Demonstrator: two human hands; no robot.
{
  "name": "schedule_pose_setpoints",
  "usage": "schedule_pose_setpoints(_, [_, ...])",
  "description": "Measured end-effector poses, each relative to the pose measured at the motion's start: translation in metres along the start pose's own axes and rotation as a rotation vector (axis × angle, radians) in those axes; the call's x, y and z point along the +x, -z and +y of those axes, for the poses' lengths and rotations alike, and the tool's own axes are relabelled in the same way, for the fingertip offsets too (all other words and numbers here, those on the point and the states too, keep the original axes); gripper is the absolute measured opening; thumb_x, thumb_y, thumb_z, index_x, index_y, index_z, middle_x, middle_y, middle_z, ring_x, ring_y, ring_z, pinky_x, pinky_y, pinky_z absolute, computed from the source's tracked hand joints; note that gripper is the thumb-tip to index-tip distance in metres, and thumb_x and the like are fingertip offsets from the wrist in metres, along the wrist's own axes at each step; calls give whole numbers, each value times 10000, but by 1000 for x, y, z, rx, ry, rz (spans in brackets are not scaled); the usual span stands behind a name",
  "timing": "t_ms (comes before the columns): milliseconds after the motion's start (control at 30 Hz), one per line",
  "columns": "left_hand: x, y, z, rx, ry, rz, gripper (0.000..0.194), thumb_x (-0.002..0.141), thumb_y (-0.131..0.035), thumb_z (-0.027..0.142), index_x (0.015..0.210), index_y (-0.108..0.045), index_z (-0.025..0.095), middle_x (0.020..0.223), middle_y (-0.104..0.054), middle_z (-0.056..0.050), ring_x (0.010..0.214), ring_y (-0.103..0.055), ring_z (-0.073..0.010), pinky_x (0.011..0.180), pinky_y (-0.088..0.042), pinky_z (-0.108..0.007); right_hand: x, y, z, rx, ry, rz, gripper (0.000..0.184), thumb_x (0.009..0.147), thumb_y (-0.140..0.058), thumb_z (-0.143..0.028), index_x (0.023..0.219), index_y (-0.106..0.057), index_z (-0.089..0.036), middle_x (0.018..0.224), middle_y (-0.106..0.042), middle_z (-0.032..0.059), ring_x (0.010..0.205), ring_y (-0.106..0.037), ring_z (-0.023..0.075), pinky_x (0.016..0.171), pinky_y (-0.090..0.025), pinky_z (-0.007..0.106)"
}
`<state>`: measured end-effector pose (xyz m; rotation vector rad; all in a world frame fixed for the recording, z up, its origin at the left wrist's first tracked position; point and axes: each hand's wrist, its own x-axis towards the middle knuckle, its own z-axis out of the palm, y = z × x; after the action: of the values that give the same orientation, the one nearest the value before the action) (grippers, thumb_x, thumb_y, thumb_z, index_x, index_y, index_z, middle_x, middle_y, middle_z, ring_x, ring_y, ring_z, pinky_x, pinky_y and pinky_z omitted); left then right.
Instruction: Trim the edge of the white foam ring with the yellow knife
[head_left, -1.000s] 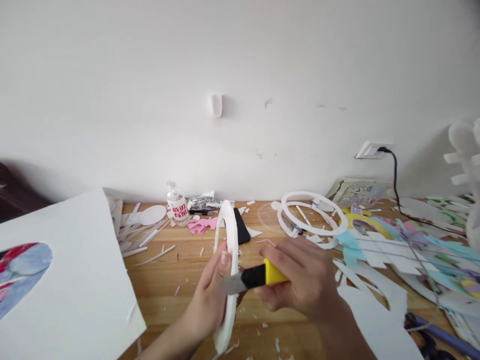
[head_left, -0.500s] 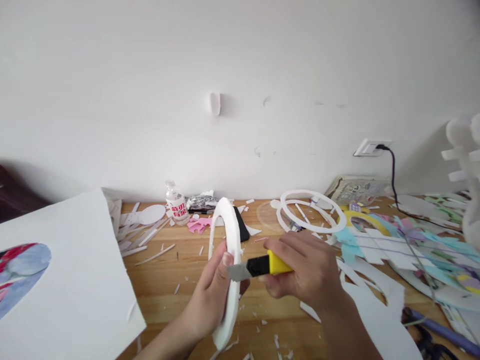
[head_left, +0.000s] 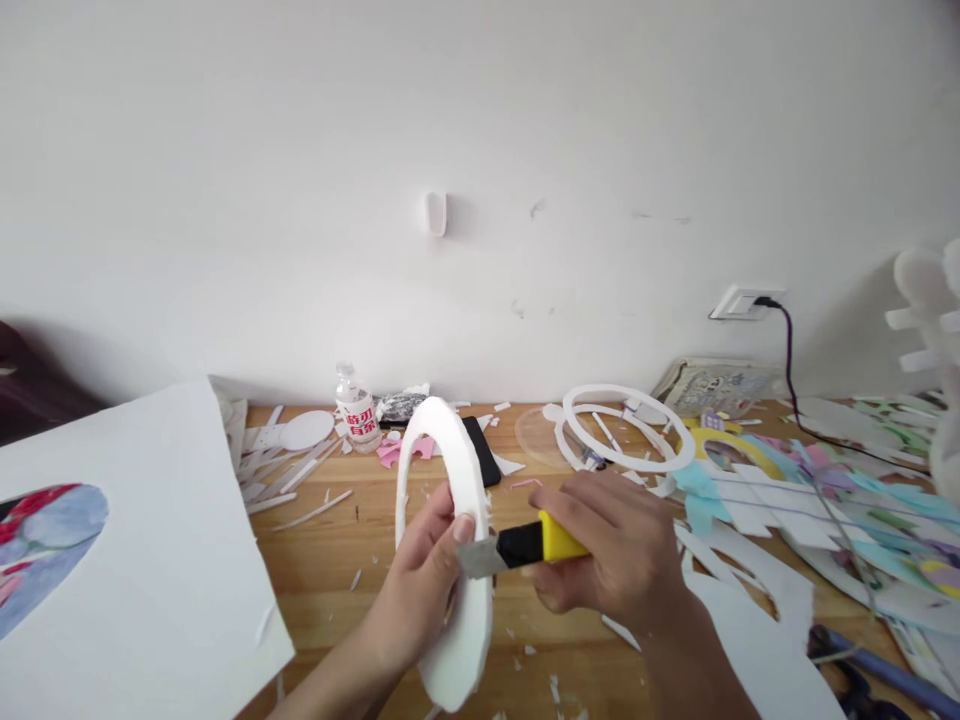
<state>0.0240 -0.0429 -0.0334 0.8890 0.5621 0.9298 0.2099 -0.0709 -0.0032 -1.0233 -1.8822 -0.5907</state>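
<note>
A thick white foam ring (head_left: 459, 455) stands on edge above the table, its face turned partly towards me. My left hand (head_left: 420, 590) is closed on the ring's near side, the thumb on the face and the fingers passing through the opening. My right hand (head_left: 619, 545) is wrapped round the yellow handle of a utility knife (head_left: 521, 545). The knife's grey blade points left and lies across the ring's face, close to my left thumb. Whether the blade cuts into the foam I cannot tell.
Wooden table (head_left: 330, 560) strewn with white scraps. A bottle (head_left: 358, 410) and dark phone (head_left: 480, 450) lie beyond the ring. More white rings (head_left: 682, 450) rest back right, beside coloured foam pieces (head_left: 765, 500). A large white board (head_left: 172, 500) covers the left. A corded plug (head_left: 769, 302) is in the wall.
My left hand has turned the ring so that more of its face and opening shows. The knife's blade stays at the ring near my thumb, with the right hand hardly moved.
</note>
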Motion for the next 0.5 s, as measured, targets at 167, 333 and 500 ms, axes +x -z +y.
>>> schedule_pose_setpoints(167, [1, -8, 6, -149, -13, -57, 495, 845, -529, 678, 690, -441, 216, 463, -418, 75, 313, -339, -76, 277, -290, -177, 2, -8, -19, 30, 20, -98, 477, 940, -437, -584, 803, -621, -166, 570, -522, 8, 550, -478, 138, 570, -325, 295])
schedule_pose_setpoints(333, [-1, -12, 9, -197, 9, -85, 489, 820, -606, 638, 643, -449, 210, 407, -351, 86, 290, -293, -51, 294, -274, -159, 1, -15, -32, 37, 11, -113, 520, 928, -444, -619, 749, -629, -167, 544, -480, 0, 537, -449, 137, 569, -304, 303])
schedule_pose_setpoints(500, [-5, -9, 11, -274, 120, -59, 325, 835, -661, 411, 650, -482, 212, 433, -396, 85, 264, -290, -39, 254, -233, -146, 0, -15, -36, 27, 15, -93, 503, 915, -485, -621, 768, -628, -162, 556, -499, 2, 544, -456, 142, 575, -302, 310])
